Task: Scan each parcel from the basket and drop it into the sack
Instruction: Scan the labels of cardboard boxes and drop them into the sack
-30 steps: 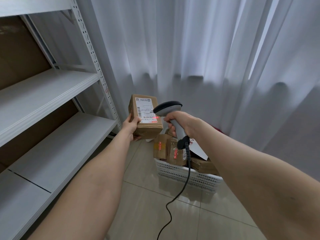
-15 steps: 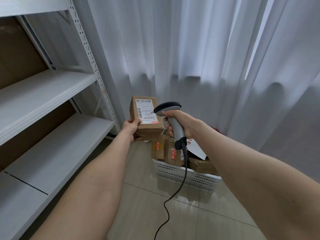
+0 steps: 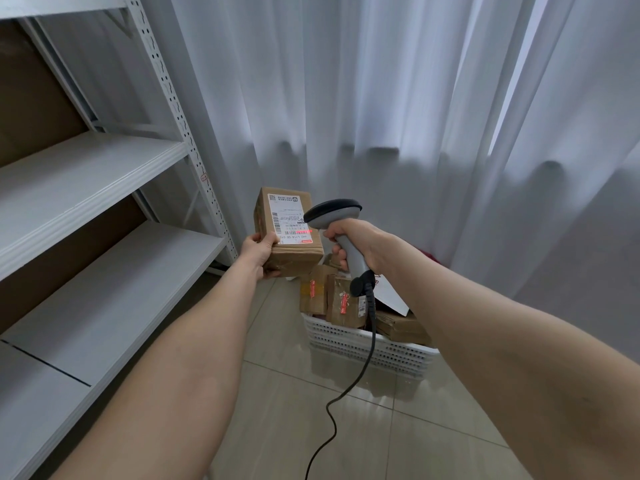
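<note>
Both bare arms reach forward and down over a tiled floor (image 3: 277, 427). The left hand (image 3: 258, 252) grips a brown parcel (image 3: 294, 261) by its near left corner, thumb laid flat on the top face beside the white label (image 3: 289, 220), the other fingers curled beneath (only their tips show under the box). The parcel is held in the air, label face tipped up toward the camera, above and just left of the white basket (image 3: 367, 348). The basket stands on the floor before a white curtain (image 3: 381, 98) and holds more brown parcels (image 3: 346, 303) and a white envelope (image 3: 391, 296). The right hand (image 3: 360, 244) wraps its fingers round the grey handle of a scanner (image 3: 332, 213), whose dark head points left at the label from just beside the parcel. A short red line of light (image 3: 306, 231) lies on the label's lower right part. A dark cable (image 3: 346, 393) hangs from the handle's foot, passes in front of the basket and snakes down to the floor. White metal shelves (image 3: 86, 174) stand at left.
</note>
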